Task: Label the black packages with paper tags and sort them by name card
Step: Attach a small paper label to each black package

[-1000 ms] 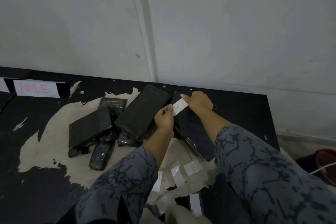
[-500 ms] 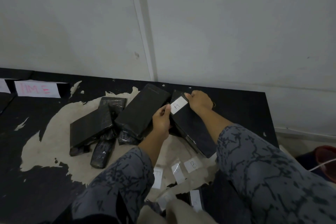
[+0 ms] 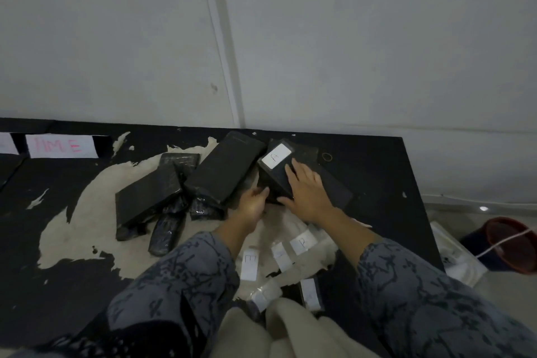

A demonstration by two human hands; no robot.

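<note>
A black package (image 3: 274, 176) carries a white paper tag (image 3: 276, 155) marked "A" on its far end. My right hand (image 3: 308, 193) lies flat on top of this package. My left hand (image 3: 252, 206) grips its near left corner from below. The package is tilted up off the black table (image 3: 377, 171). Three more black packages lie in a pile to the left: a long one (image 3: 225, 167), a flat one (image 3: 148, 197) and a wrapped one (image 3: 167, 229). Loose paper tags (image 3: 250, 263) (image 3: 302, 241) lie near my forearms.
A white name card (image 3: 61, 146) with pink letters leans at the back left of the table. The grey wall (image 3: 290, 38) stands right behind. A rubber band (image 3: 327, 156) lies behind the package. A red bucket (image 3: 511, 244) sits on the floor at right.
Both hands left the tag, which now sticks on the package. My right hand slid down onto the package top and my left hand dropped to its near corner.
</note>
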